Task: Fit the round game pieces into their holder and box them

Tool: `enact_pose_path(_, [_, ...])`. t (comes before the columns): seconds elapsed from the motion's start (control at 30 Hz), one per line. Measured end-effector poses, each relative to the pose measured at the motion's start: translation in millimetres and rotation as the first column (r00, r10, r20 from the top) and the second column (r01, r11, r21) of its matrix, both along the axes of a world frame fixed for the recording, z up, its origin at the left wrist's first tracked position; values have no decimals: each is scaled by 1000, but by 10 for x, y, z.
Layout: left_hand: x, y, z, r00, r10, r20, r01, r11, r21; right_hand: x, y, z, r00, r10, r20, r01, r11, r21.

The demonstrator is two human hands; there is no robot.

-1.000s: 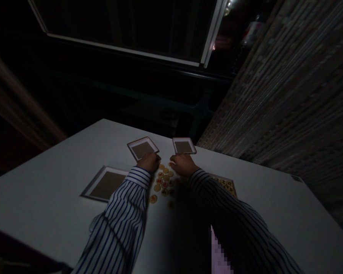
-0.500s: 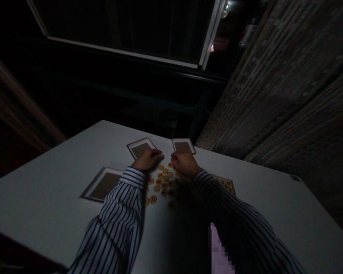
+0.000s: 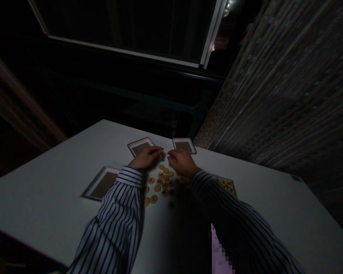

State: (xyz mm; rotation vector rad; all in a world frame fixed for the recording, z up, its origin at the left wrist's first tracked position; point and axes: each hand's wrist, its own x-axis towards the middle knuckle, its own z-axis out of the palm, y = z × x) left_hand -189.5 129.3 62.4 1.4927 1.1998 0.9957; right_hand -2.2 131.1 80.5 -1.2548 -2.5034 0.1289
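Several small yellow round game pieces with red marks lie in a loose heap on the white table. My left hand is at the far edge of the heap, fingers pinched on one piece near a brown square tray. My right hand rests curled over the heap's right side, just below a second brown tray; what its fingers hold is hidden. Both arms wear striped sleeves.
A third brown tray lies at the left of my left sleeve. A tray with more pieces shows partly behind my right sleeve. A brick wall rises at the right; a dark window frame is beyond the table.
Both hands have slid a little farther from me toward the two far trays. The left hand's fingers now pinch a piece at the heap's far edge.
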Motion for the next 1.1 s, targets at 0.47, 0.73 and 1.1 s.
enact_pose_path(0.47, [21,21,-37,1000,-3,30,4,999,-33,-193,28,-95,971,84,-226,-79,996,33])
enact_pose_path(0.73, [-75,10,-5,930,142,-338,-111,988,110,-191,52,-138,1000,-11,-1,11,999,-32])
enact_pose_path(1.1, [-195,-18,103,844,227,-486,-150,970,194,-207,83,-163,954,19,299,2,998,-69])
